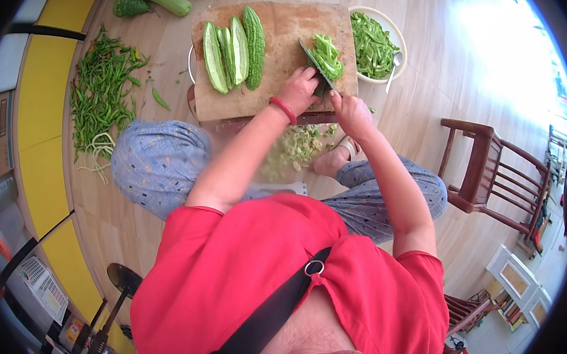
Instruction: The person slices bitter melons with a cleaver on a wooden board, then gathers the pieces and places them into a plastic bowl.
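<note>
A bright red shirt (239, 259) is standing out against a black strap (268, 319), and a red wristband (283, 110) is echoing it. The trousers (158, 150) are showing light blue with dark and tan specks. The board (282, 40) is looking tan-brown, the bumpy gourd (254, 49) is gleaming deep green, and the halved gourds (216, 59) are baring pale green insides. Green slices (372, 49) are brightening a cream-white bowl (402, 43). Green chillies (104, 78) are mingling with red ones; the cabinets (49, 85) are glowing yellow beside a pale, wood-grained floor (425, 88).

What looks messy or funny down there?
One green chilli lies apart from the chilli heap on the floor, so it looks stray. Pale green scraps sit below the cutting board; I can't tell whether they spilled.
</note>
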Available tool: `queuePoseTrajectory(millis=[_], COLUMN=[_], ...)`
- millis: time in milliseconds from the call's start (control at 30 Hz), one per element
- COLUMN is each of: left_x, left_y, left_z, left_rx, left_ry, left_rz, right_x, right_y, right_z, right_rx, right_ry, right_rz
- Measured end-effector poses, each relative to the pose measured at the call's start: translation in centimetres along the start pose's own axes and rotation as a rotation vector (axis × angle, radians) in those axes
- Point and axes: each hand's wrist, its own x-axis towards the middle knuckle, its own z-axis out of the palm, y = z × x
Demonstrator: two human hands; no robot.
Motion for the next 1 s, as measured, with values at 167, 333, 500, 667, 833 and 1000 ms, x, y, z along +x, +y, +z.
queuePoseTrajectory(millis=[167, 333, 500, 667, 833, 1000], left_x=[0.0, -0.2, 0.1, -0.7, -0.2, -0.2], left_y=[0.1, -0.2, -0.1, -0.1, -0.2, -0.7], left_z=[-0.5, -0.2, -0.1, -0.1, 0.1, 0.0], left_rx=[0.010, -0.105, -0.047, -0.023, -0.010, 0.070], left_ry=[0.081, 0.067, 0.056, 0.038, 0.016, 0.036], left_rz=[0.036, 0.011, 0.020, -0.001, 0.035, 0.038], right_x=[-1.1, -2.0, -0.1, -2.5, -0.8, -0.5], right_y=[-0.1, 0.2, 1.3, -0.2, -0.3, -0.1], right_z=[-1.7, -1.9, 0.4, -1.5, -0.7, -1.0], right_rx=[-0.007, -0.028, -0.099, -0.015, -0.013, -0.088], right_ry=[0.029, -0.039, 0.050, -0.007, -0.014, 0.036], right_rz=[-0.109, -0.069, -0.258, -0.077, -0.041, -0.264])
